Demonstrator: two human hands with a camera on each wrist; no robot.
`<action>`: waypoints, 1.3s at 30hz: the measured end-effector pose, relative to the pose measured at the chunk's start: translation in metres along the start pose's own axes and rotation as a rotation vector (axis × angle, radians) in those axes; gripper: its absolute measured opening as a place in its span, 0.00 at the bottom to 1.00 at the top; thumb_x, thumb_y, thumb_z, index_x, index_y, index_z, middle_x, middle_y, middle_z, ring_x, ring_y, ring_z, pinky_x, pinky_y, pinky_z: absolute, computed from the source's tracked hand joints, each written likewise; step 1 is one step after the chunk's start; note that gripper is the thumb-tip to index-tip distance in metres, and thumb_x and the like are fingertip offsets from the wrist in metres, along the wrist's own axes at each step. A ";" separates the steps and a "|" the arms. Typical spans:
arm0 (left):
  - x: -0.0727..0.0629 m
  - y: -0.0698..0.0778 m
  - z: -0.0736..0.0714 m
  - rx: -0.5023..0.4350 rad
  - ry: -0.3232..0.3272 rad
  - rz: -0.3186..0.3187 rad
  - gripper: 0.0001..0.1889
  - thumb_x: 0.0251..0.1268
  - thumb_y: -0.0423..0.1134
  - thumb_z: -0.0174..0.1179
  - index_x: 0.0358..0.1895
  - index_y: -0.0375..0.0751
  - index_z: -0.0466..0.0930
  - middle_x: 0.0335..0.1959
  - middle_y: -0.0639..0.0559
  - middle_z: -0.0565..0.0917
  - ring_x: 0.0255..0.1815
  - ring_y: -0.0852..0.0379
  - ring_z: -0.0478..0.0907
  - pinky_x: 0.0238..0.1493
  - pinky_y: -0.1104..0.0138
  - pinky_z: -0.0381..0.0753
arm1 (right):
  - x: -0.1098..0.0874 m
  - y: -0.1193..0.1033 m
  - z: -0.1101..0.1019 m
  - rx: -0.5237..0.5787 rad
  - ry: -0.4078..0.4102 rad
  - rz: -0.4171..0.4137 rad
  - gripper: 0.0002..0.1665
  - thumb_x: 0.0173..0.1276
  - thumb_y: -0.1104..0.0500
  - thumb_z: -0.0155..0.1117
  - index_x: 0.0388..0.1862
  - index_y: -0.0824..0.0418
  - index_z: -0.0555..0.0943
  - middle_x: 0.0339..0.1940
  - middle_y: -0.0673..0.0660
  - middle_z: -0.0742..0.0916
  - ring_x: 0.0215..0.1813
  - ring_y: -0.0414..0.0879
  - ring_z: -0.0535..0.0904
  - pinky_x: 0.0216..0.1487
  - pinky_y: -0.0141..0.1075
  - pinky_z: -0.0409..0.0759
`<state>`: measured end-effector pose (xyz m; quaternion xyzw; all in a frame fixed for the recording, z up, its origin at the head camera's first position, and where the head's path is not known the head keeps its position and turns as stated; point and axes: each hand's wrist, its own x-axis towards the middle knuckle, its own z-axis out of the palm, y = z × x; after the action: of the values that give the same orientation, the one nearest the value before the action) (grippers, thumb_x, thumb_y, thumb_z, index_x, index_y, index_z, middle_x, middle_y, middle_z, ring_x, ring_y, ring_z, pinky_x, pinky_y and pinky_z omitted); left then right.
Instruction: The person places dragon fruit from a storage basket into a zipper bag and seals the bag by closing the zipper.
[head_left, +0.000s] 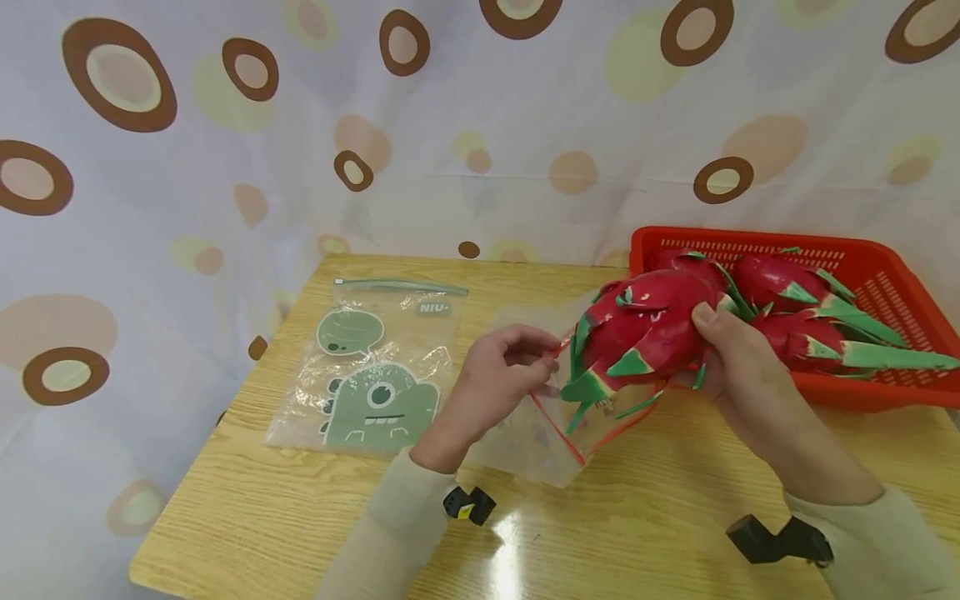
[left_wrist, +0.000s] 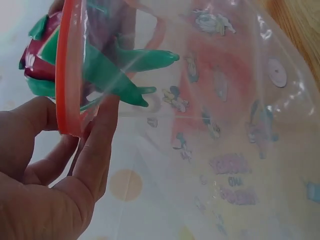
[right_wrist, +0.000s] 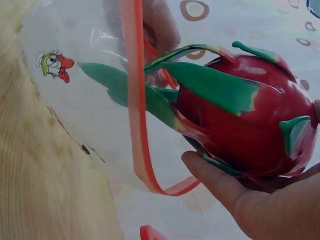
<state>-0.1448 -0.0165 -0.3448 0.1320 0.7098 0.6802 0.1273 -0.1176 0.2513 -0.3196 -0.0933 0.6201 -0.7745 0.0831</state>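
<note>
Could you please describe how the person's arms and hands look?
The left sleeve and right sleeve are pale cream. The left black wrist device shows a yellow mark; the right black wrist device shows none. The left hand and right hand are ungloved.

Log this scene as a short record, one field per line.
Left hand: pinches the red-rimmed bag at its edge
Right hand: grips a dragon fruit, its leaf tips inside that bag
Red basket: at the right, holding more dragon fruits
Monster-print bag: flat, at the left
Surface: wood-grain table
Backdrop: pale cloth with brown rings
</note>
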 end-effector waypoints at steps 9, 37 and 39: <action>0.003 0.002 0.007 0.194 0.045 0.013 0.05 0.67 0.33 0.62 0.43 0.39 0.78 0.36 0.46 0.83 0.32 0.57 0.86 0.32 0.64 0.88 | -0.003 0.001 0.003 -0.058 -0.024 -0.035 0.19 0.83 0.53 0.40 0.68 0.53 0.64 0.62 0.47 0.75 0.56 0.37 0.76 0.49 0.29 0.84; 0.004 0.005 0.015 0.521 0.223 0.361 0.03 0.70 0.36 0.60 0.42 0.42 0.78 0.35 0.53 0.86 0.36 0.64 0.83 0.36 0.78 0.83 | -0.007 0.010 0.015 -0.525 -0.045 0.092 0.32 0.81 0.47 0.44 0.78 0.58 0.58 0.61 0.50 0.79 0.55 0.38 0.78 0.52 0.28 0.82; 0.003 0.005 0.016 0.521 0.220 0.363 0.02 0.69 0.35 0.61 0.41 0.42 0.78 0.35 0.54 0.86 0.36 0.65 0.83 0.37 0.78 0.83 | -0.006 0.011 0.016 -0.558 -0.042 0.098 0.33 0.80 0.47 0.46 0.78 0.57 0.58 0.63 0.55 0.78 0.56 0.40 0.77 0.51 0.29 0.82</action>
<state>-0.1417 -0.0005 -0.3400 0.2101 0.8342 0.4976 -0.1110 -0.1078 0.2355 -0.3272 -0.0987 0.8112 -0.5668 0.1042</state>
